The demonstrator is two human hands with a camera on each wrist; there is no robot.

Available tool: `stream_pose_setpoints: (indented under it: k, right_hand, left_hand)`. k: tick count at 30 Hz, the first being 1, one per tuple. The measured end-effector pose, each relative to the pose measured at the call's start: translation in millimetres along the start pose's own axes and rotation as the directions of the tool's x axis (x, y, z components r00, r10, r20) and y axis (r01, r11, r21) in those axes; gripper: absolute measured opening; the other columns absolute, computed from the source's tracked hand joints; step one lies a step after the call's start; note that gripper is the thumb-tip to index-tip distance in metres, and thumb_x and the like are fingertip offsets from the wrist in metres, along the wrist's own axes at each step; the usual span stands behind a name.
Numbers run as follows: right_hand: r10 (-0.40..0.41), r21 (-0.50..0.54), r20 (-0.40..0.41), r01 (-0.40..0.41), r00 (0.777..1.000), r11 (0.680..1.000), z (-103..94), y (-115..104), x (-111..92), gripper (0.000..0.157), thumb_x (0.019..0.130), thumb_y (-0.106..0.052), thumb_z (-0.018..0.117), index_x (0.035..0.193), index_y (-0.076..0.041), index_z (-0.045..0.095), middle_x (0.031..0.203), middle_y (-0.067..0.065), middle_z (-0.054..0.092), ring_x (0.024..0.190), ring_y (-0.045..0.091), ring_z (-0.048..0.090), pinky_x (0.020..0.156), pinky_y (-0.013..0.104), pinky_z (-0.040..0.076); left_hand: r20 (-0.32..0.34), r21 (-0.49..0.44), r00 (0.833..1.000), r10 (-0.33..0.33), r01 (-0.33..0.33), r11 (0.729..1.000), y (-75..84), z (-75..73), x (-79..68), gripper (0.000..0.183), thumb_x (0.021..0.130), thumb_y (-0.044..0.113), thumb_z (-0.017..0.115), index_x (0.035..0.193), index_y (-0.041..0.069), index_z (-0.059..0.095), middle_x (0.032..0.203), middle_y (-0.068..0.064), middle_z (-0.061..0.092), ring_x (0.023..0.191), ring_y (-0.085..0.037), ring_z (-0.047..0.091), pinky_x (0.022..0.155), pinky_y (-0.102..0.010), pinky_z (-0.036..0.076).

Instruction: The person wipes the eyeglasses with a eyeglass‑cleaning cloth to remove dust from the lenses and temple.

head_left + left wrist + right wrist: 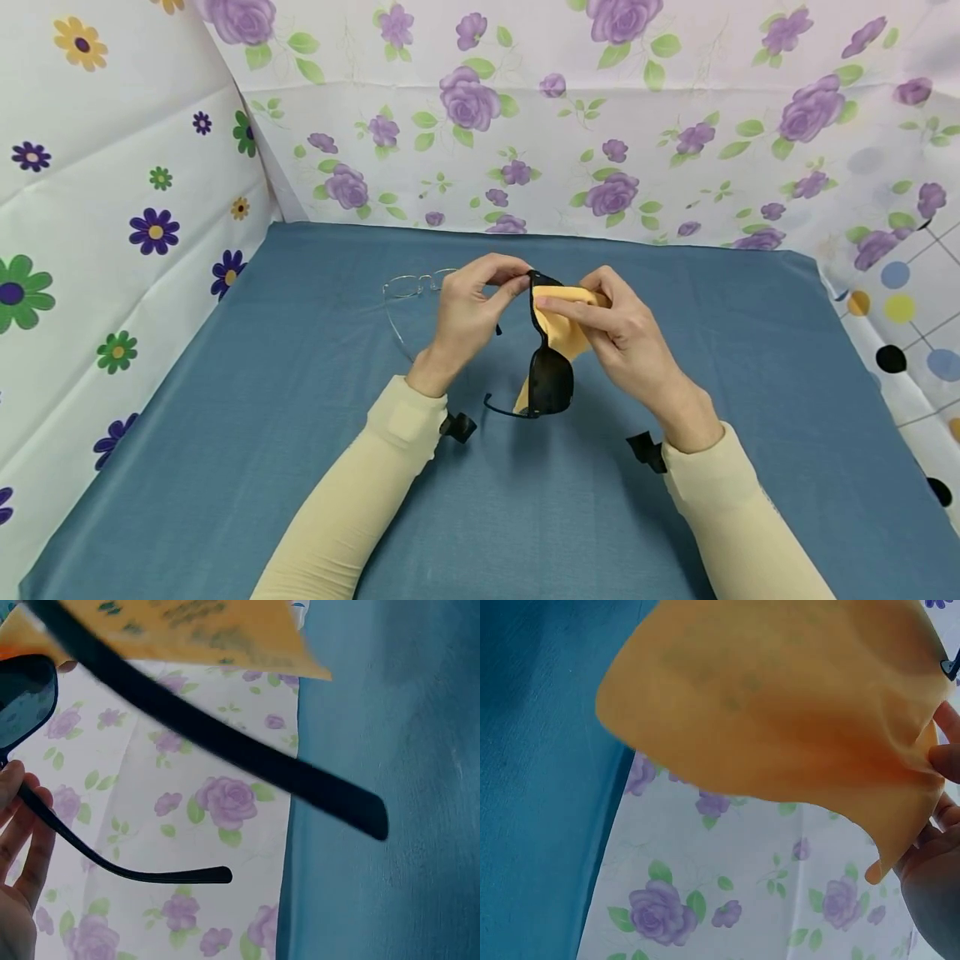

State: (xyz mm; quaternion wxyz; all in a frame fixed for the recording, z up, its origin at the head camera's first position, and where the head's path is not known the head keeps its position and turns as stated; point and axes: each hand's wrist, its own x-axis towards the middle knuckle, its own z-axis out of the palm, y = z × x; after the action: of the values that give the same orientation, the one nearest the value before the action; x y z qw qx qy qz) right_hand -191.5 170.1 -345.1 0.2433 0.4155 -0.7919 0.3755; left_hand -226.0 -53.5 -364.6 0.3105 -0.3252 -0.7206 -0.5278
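Black sunglasses (551, 381) hang upended above the table, the dark lens farther from the left hand pointing down. My left hand (467, 315) pinches them at the upper end, by the hinge; in the left wrist view its fingers (37, 859) are around the base of one temple arm (142, 876). My right hand (633, 337) pinches a yellow cloth (564, 329) against the upper lens, thumb and fingers on either side. In the right wrist view the cloth (772, 720) spreads wide and hides most of the sunglasses.
Thin wire-framed eyeglasses (405, 286) lie on the blue tablecloth (315, 333) behind my left hand, partly hidden by it. Flower-printed sheets (420, 158) stand up along the back and left sides. Dark wrist mounts (459, 427) sit on both sleeves.
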Motion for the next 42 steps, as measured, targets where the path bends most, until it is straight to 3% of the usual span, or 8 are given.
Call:
stream_pose_setpoints:
  k: [11, 24, 31, 36, 42]
  right_hand:
    - [0.089, -0.048, -0.015, -0.089, 0.996, 0.995, -1.0, -0.9, -0.7, 0.049, 0.101, 0.015, 0.051, 0.132, -0.015, 0.074, 0.099, 0.013, 0.051, 0.081, 0.018, 0.042, 0.064, 0.029, 0.035]
    - [0.166, -0.067, -0.022, -0.167, 0.986, 0.984, -3.3, 2.0, -1.0, 0.048, 0.102, 0.014, 0.051, 0.133, -0.015, 0.074, 0.095, 0.011, 0.046, 0.080, 0.019, 0.041, 0.064, 0.028, 0.033]
    - [0.145, -0.054, -0.004, -0.145, 0.989, 0.988, -0.7, 0.6, -1.4, 0.051, 0.102, 0.014, 0.051, 0.136, -0.018, 0.071, 0.099, 0.011, 0.050, 0.080, 0.018, 0.044, 0.063, 0.031, 0.036]
    - [0.103, -0.028, 0.003, -0.103, 0.995, 0.994, 1.2, 0.3, -1.3, 0.050, 0.103, 0.013, 0.051, 0.134, -0.019, 0.073, 0.098, 0.014, 0.051, 0.078, 0.018, 0.043, 0.062, 0.030, 0.036]
    - [0.035, 0.009, 0.013, -0.035, 0.999, 0.999, 3.0, -0.1, -1.0, 0.051, 0.101, 0.014, 0.055, 0.132, -0.022, 0.075, 0.097, 0.013, 0.054, 0.079, 0.017, 0.044, 0.065, 0.028, 0.035]
  left_hand:
    - [0.049, -0.035, 0.998, 0.038, -0.036, 0.999, 3.9, 3.9, -1.2, 0.012, 0.090, -0.006, 0.077, 0.102, -0.001, 0.076, 0.097, -0.013, 0.075, 0.084, -0.021, 0.072, 0.078, -0.029, 0.057]
    - [-0.015, -0.042, 1.000, 0.020, -0.021, 0.999, 2.0, -0.9, 1.5, 0.011, 0.090, -0.003, 0.078, 0.101, -0.002, 0.076, 0.096, -0.014, 0.076, 0.082, -0.022, 0.073, 0.079, -0.031, 0.058]
    - [0.050, -0.069, 0.999, 0.016, -0.013, 0.998, 2.2, 4.4, -1.2, 0.011, 0.090, -0.003, 0.077, 0.102, -0.001, 0.076, 0.097, -0.013, 0.075, 0.084, -0.020, 0.072, 0.079, -0.030, 0.058]
    - [0.033, -0.042, 0.999, 0.017, -0.016, 0.999, 1.2, 4.1, -1.1, 0.011, 0.091, -0.001, 0.078, 0.102, -0.002, 0.076, 0.095, -0.013, 0.075, 0.083, -0.021, 0.071, 0.078, -0.030, 0.057]
    - [-0.001, -0.023, 1.000, -0.026, 0.026, 0.999, -2.9, 1.2, -0.5, 0.010, 0.092, -0.002, 0.076, 0.102, -0.002, 0.075, 0.095, -0.014, 0.075, 0.083, -0.023, 0.073, 0.079, -0.030, 0.059]
